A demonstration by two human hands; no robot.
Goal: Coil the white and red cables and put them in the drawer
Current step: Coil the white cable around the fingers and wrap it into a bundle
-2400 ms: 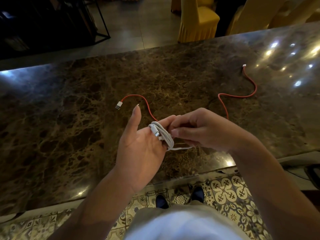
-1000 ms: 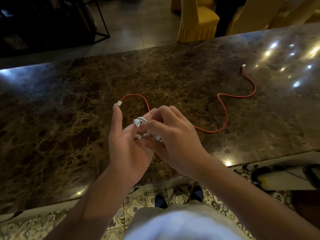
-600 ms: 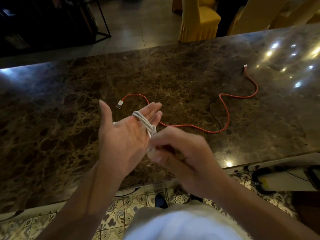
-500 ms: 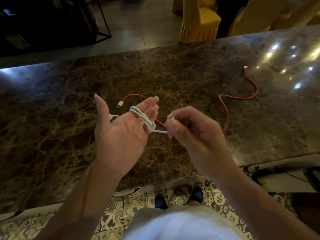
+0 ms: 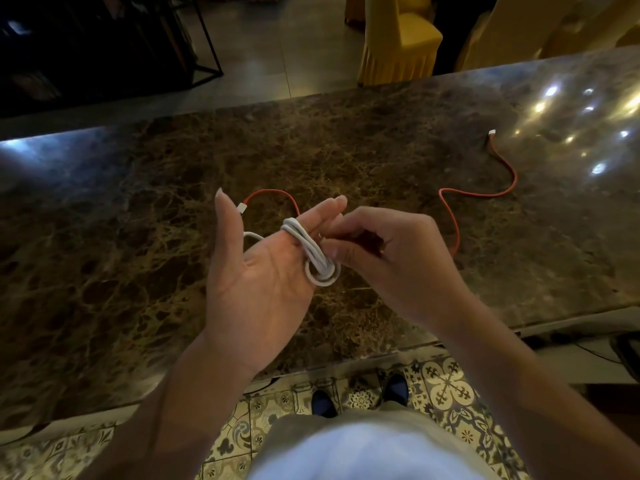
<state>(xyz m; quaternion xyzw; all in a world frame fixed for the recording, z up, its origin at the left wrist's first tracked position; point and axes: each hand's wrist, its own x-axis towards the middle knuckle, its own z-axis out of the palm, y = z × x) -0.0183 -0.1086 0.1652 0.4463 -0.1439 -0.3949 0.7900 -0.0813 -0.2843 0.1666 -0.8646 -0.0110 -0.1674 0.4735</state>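
Note:
The white cable (image 5: 311, 252) is wound in several turns around the fingers of my left hand (image 5: 263, 271), which is held palm up above the marble counter (image 5: 138, 237). One turn crosses the bundle at its lower end. My right hand (image 5: 388, 258) pinches the cable's free end right beside the coil. The red cable (image 5: 450, 216) lies loose on the counter behind my hands, snaking from a white plug (image 5: 242, 207) near my left thumb to another plug (image 5: 491, 133) at the far right. No drawer is in view.
Chairs with yellow covers (image 5: 398, 39) stand beyond the counter's far edge. A dark metal frame (image 5: 204, 46) stands at the back left. Patterned floor tiles (image 5: 446, 382) and my shoes show below the near edge. Dark items lie on a low surface (image 5: 616, 351) at the right.
My right hand has come back to the coil after pulling the free end out to the right; a turn of white cable now crosses the bundle. The red cable has not moved.

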